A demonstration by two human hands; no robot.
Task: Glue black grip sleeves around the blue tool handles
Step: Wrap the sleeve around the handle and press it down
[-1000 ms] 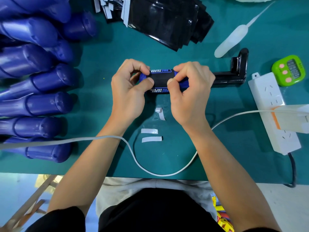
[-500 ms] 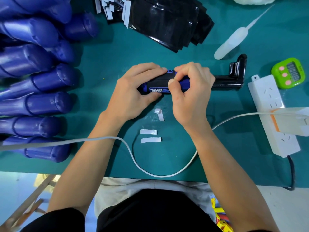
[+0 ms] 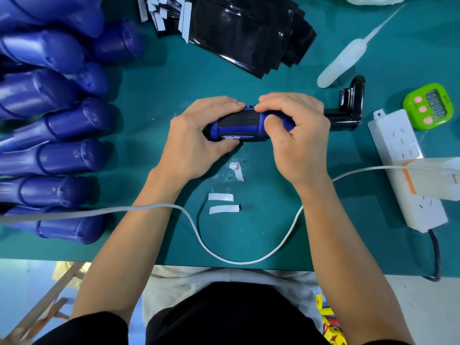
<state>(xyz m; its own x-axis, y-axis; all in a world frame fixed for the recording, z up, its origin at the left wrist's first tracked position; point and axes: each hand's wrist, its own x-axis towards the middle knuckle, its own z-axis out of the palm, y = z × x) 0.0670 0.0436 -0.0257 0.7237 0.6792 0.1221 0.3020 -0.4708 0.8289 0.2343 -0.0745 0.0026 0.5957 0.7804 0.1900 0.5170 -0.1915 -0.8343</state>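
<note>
Both hands clamp one blue tool handle (image 3: 239, 128) at mid-table on the green mat (image 3: 161, 78): left hand (image 3: 196, 140) wraps its butt end, right hand (image 3: 296, 135) pinches the other end w/ thumb & fingers, and the black grip sleeve (image 3: 237, 120) sits around the handle btwn them. Handle lies horizontal, its far end on a black stand (image 3: 348, 113). More blue handles (image 3: 62, 158) lie stacked at left, a pile of black sleeves (image 3: 239, 33) at top, white backing strips (image 3: 221, 202) near the wrists, glue bottle (image 3: 346, 61) top right.
</note>
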